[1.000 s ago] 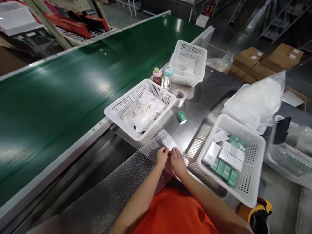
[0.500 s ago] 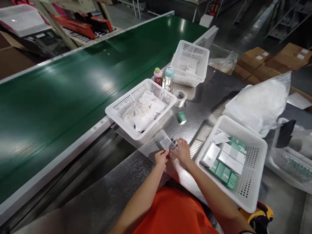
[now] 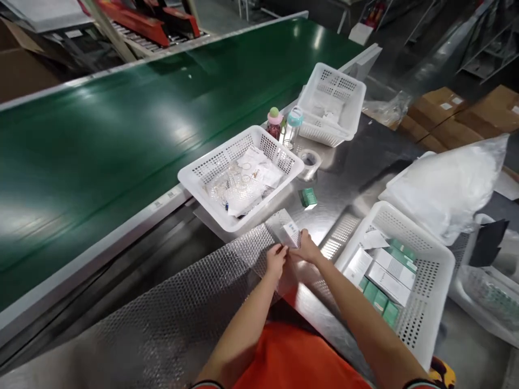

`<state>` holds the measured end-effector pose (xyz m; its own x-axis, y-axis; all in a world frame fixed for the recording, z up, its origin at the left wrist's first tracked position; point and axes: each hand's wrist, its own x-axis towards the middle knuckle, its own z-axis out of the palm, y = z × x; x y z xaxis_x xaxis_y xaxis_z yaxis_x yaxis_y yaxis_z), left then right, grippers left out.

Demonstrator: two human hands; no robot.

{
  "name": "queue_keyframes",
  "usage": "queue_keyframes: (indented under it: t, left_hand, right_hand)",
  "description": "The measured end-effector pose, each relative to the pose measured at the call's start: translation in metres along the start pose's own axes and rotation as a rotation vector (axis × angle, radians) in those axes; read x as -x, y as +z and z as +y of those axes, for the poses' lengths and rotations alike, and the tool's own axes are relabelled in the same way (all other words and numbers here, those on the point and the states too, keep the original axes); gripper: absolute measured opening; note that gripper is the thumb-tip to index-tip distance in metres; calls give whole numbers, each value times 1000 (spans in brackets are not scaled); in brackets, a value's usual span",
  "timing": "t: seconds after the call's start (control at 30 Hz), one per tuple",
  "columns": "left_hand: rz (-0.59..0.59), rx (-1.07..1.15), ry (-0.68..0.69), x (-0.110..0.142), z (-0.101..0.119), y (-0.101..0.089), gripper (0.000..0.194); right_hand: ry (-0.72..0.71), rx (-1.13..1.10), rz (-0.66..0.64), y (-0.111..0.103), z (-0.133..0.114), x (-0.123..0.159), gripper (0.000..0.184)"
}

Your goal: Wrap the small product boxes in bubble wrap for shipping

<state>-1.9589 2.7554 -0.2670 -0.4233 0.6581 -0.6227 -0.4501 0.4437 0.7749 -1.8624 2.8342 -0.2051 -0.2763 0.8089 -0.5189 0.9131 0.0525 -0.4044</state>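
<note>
Near the centre of the frame, a small white box [image 3: 291, 233] is gripped by the fingers of the right hand [image 3: 306, 249]. Bubble wrap [image 3: 194, 286], spread toward the lower left, is pinched beside it by the left hand [image 3: 275, 261]. Cartons [image 3: 389, 276] are held in a basket [image 3: 425, 237] at right.

The counter [image 3: 340, 178] is faced with smooth metal, in which bright streaks of light are reflected. The bubble wrap [image 3: 194, 292] is made of clear plastic, its glossy surface roughened by rows of bumps. The baskets [image 3: 425, 270] are moulded in smooth white plastic, and a sheen is shown by the conveyor belt [image 3: 162, 124]. Creased plastic film is seen in the bag [image 3: 441, 186], matt brown cardboard in the cartons [image 3: 433, 111], matt cloth in the orange shirt [image 3: 295, 356].
</note>
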Motion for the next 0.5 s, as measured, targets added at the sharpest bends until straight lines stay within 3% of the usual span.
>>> queue_keyframes:
  t: [0.1,0.2,0.37,0.5]
  left_hand:
    - [117,-186,88,5,3,-12,8]
    - [199,-376,170,8,13,-14,16]
    - [163,-583,217,12,30,0,8]
    - [166,-659,171,9,34,9,12]
  right_hand:
    - [25,50,48,17,-12,10,64]
    - [18,21,2,14,-9,7,63]
    - [0,-7,-65,-5,5,-4,60]
    - [3,47,-39,-1,0,0,63]
